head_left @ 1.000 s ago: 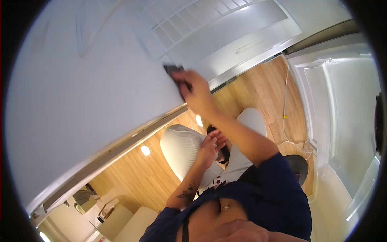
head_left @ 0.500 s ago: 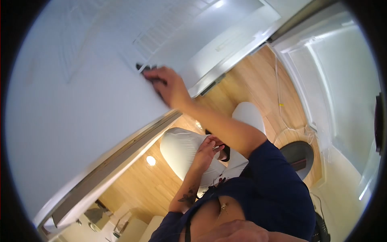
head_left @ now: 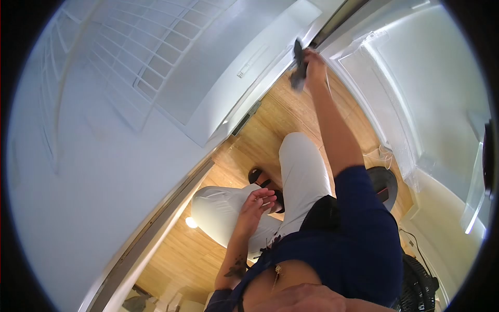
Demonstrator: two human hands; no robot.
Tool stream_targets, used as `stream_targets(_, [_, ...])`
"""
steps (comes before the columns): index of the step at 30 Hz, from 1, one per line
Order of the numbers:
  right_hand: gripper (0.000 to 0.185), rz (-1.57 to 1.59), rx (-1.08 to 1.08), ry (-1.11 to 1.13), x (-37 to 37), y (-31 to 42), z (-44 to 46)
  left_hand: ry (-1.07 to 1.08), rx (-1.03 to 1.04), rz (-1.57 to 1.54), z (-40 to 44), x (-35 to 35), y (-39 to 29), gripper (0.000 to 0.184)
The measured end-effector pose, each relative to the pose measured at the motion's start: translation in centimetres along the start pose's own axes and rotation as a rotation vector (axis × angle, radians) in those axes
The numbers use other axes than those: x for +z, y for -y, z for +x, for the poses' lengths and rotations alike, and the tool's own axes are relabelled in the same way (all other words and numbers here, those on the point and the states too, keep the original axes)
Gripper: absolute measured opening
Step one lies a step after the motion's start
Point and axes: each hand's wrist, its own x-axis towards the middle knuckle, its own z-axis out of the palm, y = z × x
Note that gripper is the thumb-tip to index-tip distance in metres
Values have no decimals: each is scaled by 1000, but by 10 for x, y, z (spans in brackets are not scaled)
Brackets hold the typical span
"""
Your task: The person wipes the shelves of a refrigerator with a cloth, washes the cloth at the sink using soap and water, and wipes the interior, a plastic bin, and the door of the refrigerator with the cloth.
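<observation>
My right hand (head_left: pixel 315 70) grips a dark grey cloth (head_left: pixel 299 70), which hangs loosely at the front corner of an open white fridge or freezer. Blur hides the cloth's exact folds. Beside the hand runs the cabinet's front edge (head_left: pixel 270 83). Further in, a white wire rack (head_left: pixel 174 60) spans the white interior. My left hand (head_left: pixel 254 205) rests over my bent left knee, its fingers slightly curled and apart, with nothing seen in it.
An open white door (head_left: pixel 426 99) curves along the right side. Below lies a wood-look floor (head_left: pixel 260 130), with a white cord (head_left: pixel 384 154) and a round dark object (head_left: pixel 383 187) near the door. A black fan-like object (head_left: pixel 420 283) stands at the lower right.
My right hand has carried the cloth from the inner white surface out to the right, toward the door side. The left hand stays near my knee. My view has shifted.
</observation>
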Motion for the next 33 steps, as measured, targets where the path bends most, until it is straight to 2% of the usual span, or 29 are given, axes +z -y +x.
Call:
stream_targets(1, [28,-85,-314,-75,4,-1,26,0,14,-8,-2,1,-2,34])
stream_targets(2, [33,-406,-451,-88,4,-6,59,-1,32,-14,-4,2,-6,34])
stream_targets(3, [33,-401,-454,-78,4,-14,72,-5,43,-16,-6,2,-12,34])
stream_targets(5, [38,-1006,-668,-49,7,-35,84,-24,84,1,-13,6,-26,34])
stream_targets(6, [41,-1135,-830,-68,4,-57,77,-27,91,2,-15,8,-32,34])
stream_targets(8, [36,-1136,-797,-62,21,-70,14,-3,138,-43,-20,8,-39,35])
stream_targets(9, [36,-1105,-788,-39,30,-101,-11,1,138,-46,-20,9,-42,35])
stream_targets(10, [37,-1137,-864,-8,40,-107,-57,27,162,-46,-20,10,-45,35])
stream_targets(12, [37,-917,-910,143,46,-124,-122,61,189,-41,-20,17,-50,35])
stream_targets(14, [30,-791,-749,553,45,-118,-165,105,242,0,-21,24,-61,35])
stream_targets(15, [30,-784,-757,536,48,-116,-168,116,243,15,-22,24,-66,35])
stream_targets(17, [27,-432,46,429,53,-114,-169,157,318,63,-23,23,-76,31])
stream_targets(18, [25,-73,120,293,54,-132,-148,170,349,82,-24,22,-80,31])
stream_targets(19, [25,545,329,257,56,-69,-161,178,342,94,-26,22,-82,31])
stream_targets(22, [28,584,312,290,50,-9,-139,179,408,104,-27,16,-84,35])
stream_targets(24, [27,687,482,572,52,14,-131,231,411,48,-33,7,-73,35])
stream_targets(25, [27,690,476,570,53,15,-126,259,398,-5,-36,5,-69,35])
stream_targets(27, [26,349,465,509,53,15,-129,260,398,-30,-55,12,-61,35])
stream_targets(28, [29,386,351,573,52,12,-131,264,402,-58,-60,16,-59,36])
stream_targets(29, [29,380,352,574,44,8,-132,264,403,-65,-66,18,-53,36])
stream_targets(31, [26,383,369,481,28,7,-138,409,363,-20,-69,17,-43,37])
stream_targets(33, [25,338,329,470,12,11,-148,425,341,92,-77,17,-40,39])
